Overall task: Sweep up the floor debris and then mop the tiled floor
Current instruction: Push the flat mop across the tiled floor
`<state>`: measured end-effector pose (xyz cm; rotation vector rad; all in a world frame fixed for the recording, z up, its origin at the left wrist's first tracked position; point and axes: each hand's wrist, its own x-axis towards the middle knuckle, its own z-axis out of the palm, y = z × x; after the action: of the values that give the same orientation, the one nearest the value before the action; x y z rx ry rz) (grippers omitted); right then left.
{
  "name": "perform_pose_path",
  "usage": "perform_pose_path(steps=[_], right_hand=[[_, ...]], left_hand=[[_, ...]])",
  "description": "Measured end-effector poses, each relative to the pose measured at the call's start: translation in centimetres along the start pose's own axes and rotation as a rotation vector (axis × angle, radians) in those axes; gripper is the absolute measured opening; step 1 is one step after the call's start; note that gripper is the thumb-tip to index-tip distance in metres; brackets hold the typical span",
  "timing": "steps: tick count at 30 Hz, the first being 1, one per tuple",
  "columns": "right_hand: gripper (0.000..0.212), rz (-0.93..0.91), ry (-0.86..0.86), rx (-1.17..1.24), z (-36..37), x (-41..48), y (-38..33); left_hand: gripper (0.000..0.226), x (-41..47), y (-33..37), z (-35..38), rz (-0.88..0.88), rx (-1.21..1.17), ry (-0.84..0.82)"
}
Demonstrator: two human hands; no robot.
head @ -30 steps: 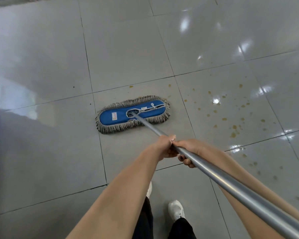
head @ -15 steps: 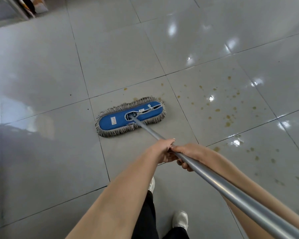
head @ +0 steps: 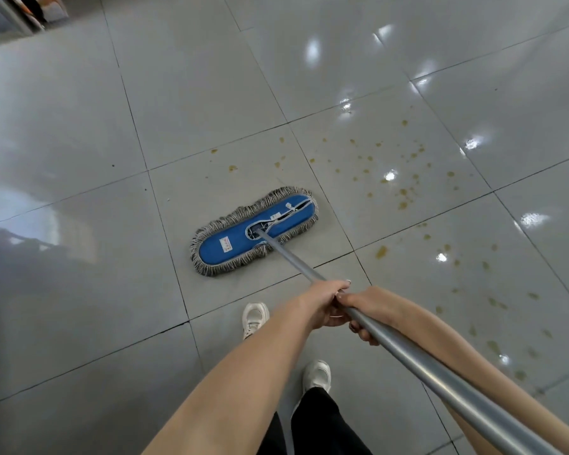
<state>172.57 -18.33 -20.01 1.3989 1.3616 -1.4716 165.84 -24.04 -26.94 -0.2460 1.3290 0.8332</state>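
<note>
Grip: left hand (head: pixel 322 303), right hand (head: pixel 367 302) curled round grey metal pole (head: pixel 408 353) — for steering.
Ahead: blue fringed mop head (head: pixel 234 244); yellowish spots (head: pixel 402 192) rightward.

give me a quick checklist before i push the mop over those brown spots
1. Grip: left hand and right hand both grip the mop handle, close together. Ok.
2. Mop head flat on the tiled floor: ok.
3. Stains cleaned: the brown spots lie scattered to the right of the mop head, not under it. Not ok.
4. Path from the mop head to the spots: bare tile, nothing in the way. Ok.
5. Feet: both white shoes stand behind the mop head, apart from it. Ok.
6. Pad damp enough to lift the spots: cannot tell.
</note>
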Motion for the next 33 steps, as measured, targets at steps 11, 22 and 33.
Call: perform_pose_path(steps=[11,22,33], right_hand=[[0.047,0.017,-0.045,0.026,-0.3,2.9,-3.3],[0.048,0.049,-0.079,0.174,3.2,6.6,-15.4],[0.047,0.04,-0.022,0.246,8.0,10.9,-33.7]], left_hand=[[0.02,1.5,3.0,-2.5,0.063,0.031,0.058],[0.024,2.8,11.9,-13.5,0.108,0.123,0.063],[0.022,3.3,25.3,-28.3,0.142,0.211,0.03]])
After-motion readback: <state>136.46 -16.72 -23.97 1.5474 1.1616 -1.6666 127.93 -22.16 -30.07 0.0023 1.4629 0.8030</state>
